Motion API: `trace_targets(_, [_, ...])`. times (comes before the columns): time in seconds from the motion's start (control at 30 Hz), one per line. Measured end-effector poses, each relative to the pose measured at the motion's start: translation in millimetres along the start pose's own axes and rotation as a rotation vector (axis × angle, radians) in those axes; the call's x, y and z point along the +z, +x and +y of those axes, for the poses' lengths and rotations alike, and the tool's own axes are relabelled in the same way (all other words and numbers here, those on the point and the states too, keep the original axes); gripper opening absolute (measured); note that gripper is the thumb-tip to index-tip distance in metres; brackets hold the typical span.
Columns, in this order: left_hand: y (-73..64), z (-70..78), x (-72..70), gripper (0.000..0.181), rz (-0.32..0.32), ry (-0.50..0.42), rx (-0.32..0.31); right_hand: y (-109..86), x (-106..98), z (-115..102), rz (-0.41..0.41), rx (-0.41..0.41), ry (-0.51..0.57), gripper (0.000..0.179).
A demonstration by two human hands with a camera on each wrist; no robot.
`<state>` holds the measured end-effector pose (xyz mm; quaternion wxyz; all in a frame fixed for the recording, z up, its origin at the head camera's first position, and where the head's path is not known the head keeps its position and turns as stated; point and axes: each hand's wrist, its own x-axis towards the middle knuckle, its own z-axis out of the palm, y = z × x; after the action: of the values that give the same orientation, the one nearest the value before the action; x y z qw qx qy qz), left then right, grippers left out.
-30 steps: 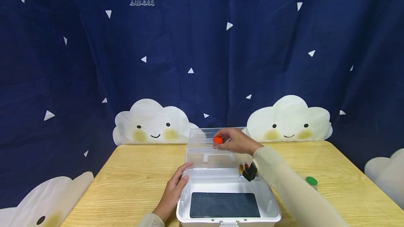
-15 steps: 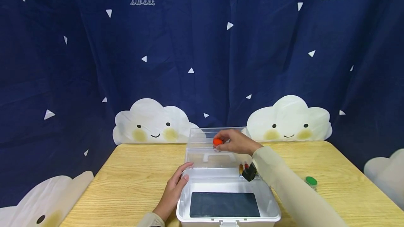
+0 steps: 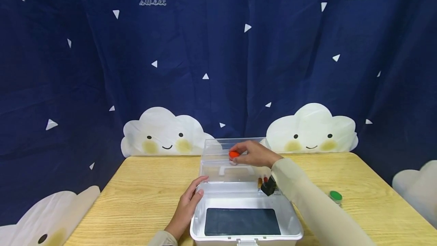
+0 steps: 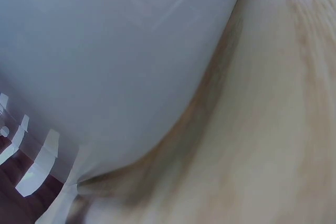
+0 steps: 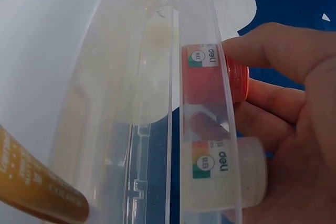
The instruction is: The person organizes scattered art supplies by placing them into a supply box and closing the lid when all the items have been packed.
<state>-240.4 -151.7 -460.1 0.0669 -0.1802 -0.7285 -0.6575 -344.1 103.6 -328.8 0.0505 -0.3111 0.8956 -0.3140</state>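
My right hand [image 3: 254, 153] pinches a small paint jar with a red lid [image 3: 234, 154] at the raised clear trays of a white box [image 3: 246, 202]. From the right wrist, the red jar [image 5: 203, 80] appears inside a clear tray compartment, fingers and thumb at its lid. A pale, whitish jar [image 5: 251, 174] stands beside it in the same tray. My left hand [image 3: 184, 206] rests against the box's left side, fingers extended and relaxed. The left wrist view has the white box wall [image 4: 115, 66] close up; no fingers can be made out there.
A dark panel [image 3: 242, 221] lies in the box bottom. An ochre paint tube [image 5: 42, 182] and a red tube [image 3: 265, 180] sit in the lower tray. To the right, a green-lidded jar [image 3: 336, 196] stands on the wooden table [image 3: 153, 177]. A blue curtain [image 3: 184, 41] hangs behind.
The right hand and the red jar have sunk slightly lower at the clear tray, moving a little left. The left hand stays in place on the box side.
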Motion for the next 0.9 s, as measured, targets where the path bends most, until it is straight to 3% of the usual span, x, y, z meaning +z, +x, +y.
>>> trace_targets(0.57, [0.6, 0.0, -0.1, 0.037, 0.002, 0.004, 0.008, 1.0, -2, -5, -0.022, 0.036, 0.0, 0.048])
trace_targets(0.9, [-0.3, -1.3, -0.7, 0.036, 0.007, -0.007, 0.02, -6.1, -12, 0, 0.007, -0.017, 0.071, 0.047])
